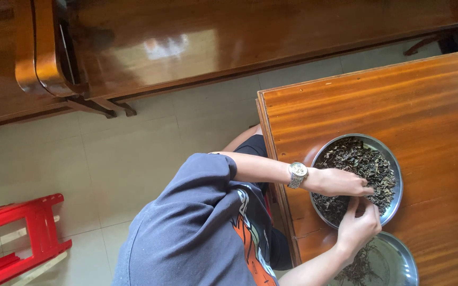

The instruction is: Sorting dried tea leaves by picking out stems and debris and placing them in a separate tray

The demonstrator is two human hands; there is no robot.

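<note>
Head view: the only view; the picture is turned sideways, with the person's body at the lower left.
Left hand (340,182): it has a silver wristwatch (297,175). It lies over the round metal tray (393,159), with the fingers drawn together and the tips down in the dried leaves (356,159), as in a pinch.
Right hand (359,225): it comes from the bottom edge, and its curled fingers meet the left fingertips at the near side of the tray. I cannot tell if a leaf is between them.
Dried leaves: dark and crumpled; they fill most of the tray.
Tray: it stands on the brown wooden table (425,95), close to the table edge in front of the person.
Second metal plate (406,259): just beside the tray, partly under the right wrist. It holds a small heap of thin stems (359,267).
Clothing: a blue-grey shirt (197,228) with an orange print.
Floor: pale tiles (133,159), and a red plastic stool (17,238) at the left.
Behind: a polished wooden bench (213,42) stands across the floor.
</note>
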